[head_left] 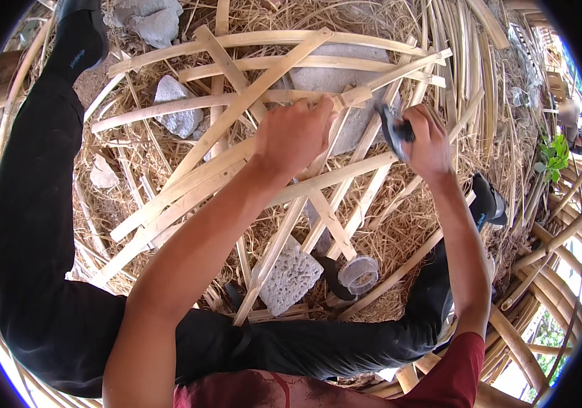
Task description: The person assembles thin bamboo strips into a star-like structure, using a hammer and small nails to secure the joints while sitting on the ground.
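Observation:
My left hand [296, 134] is closed at the middle of a lattice of pale bamboo strips, its fingers pinching a bamboo strip [410, 71] that runs up to the right. To the right of it, my right hand [428, 141] grips a dark tool [391, 130] with a greyish, blurred face; its exact kind cannot be made out. The tool stands a little apart from the left hand, beside the crossing strips. A long diagonal bamboo strip [236, 109] crosses several others left of my hands. A flat grey stone [355, 126] lies partly hidden beneath the strips.
Bamboo shavings [400, 224] cover the ground between my outstretched legs. A porous grey block [284, 277] and a round clear container [358, 275] lie nearer me. Rocks [178, 109] sit at left, a bundle of long strips [471, 75] at far right, bamboo poles [522, 347] at lower right.

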{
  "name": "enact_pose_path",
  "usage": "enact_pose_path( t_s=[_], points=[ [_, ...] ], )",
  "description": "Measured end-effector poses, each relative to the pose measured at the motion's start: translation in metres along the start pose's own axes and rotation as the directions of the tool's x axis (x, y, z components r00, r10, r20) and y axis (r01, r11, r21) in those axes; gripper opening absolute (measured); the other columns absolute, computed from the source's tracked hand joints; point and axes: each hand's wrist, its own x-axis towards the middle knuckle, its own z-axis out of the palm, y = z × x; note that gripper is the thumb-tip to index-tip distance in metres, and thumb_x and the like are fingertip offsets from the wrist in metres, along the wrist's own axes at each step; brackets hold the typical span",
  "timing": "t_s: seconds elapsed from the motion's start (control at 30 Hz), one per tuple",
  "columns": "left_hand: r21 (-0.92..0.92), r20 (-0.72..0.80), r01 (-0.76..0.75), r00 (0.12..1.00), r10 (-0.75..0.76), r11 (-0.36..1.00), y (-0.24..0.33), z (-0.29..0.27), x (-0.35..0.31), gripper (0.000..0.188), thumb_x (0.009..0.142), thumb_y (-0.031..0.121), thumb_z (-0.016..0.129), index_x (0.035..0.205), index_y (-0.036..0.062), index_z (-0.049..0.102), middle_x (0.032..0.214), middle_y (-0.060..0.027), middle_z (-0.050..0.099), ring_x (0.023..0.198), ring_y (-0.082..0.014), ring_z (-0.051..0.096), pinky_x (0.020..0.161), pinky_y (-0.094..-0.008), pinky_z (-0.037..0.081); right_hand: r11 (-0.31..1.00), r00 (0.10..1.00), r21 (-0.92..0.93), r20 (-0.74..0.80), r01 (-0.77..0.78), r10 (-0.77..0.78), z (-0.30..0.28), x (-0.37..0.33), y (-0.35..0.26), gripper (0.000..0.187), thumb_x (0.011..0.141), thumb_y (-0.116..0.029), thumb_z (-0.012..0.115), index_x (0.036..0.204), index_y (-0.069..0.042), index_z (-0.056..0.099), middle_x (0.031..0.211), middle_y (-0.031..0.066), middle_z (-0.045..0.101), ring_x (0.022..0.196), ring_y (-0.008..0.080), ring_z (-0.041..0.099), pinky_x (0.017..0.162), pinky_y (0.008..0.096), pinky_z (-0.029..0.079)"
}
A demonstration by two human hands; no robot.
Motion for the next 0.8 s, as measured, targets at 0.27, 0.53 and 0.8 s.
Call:
enact_pose_path(
  t_s=[0.27, 0.53, 0.8],
  points=[
    [-0.025, -0.045, -0.026, 0.999, 0.025, 0.999, -0.004, 0.009, -0.002, 0.018, 0.098, 0.026, 0.06, 0.103, 0.009, 0.062, 0.073, -0.0142, 0.067, 0.064, -0.0347, 0.068, 0.055, -0.0453, 0.057, 0.99, 0.996, 0.13, 0.079, -0.06, 0.05, -0.013, 0.022, 0.002, 0.029, 0.084, 0.002, 0.063, 0.11, -0.007, 0.053, 0.086, 0.0138, 0.063, 0.072, 0.0288, 0.064, 0.059, 0.0438, 0.051],
    [-0.036, -0.004, -0.024, 1.0, 0.024, 0.999, -0.004, 0.006, 0.0, 0.016, 0.098, 0.026, 0.06, 0.102, 0.0102, 0.062, 0.071, -0.0141, 0.066, 0.061, -0.0329, 0.068, 0.052, -0.0438, 0.056, 0.873, 0.83, 0.084, 0.366, -0.48, 0.421, -0.005, -0.006, -0.021, 0.031, 0.092, -0.012, 0.066, 0.117, -0.006, 0.048, 0.087, 0.0154, 0.066, 0.069, 0.0324, 0.067, 0.06, 0.0442, 0.052],
    [-0.02, 0.001, -0.007, 1.0, 0.007, 1.0, -0.009, 0.006, -0.002, 0.018, 0.098, 0.025, 0.06, 0.104, 0.0086, 0.062, 0.071, -0.0135, 0.067, 0.059, -0.0313, 0.068, 0.052, -0.0425, 0.056, 0.958, 0.942, 0.016, 0.179, 0.286, -0.284, 0.001, 0.025, -0.021, 0.028, 0.074, -0.012, 0.075, 0.092, -0.008, 0.054, 0.08, 0.008, 0.058, 0.067, 0.0246, 0.065, 0.053, 0.0343, 0.055]
  ],
)
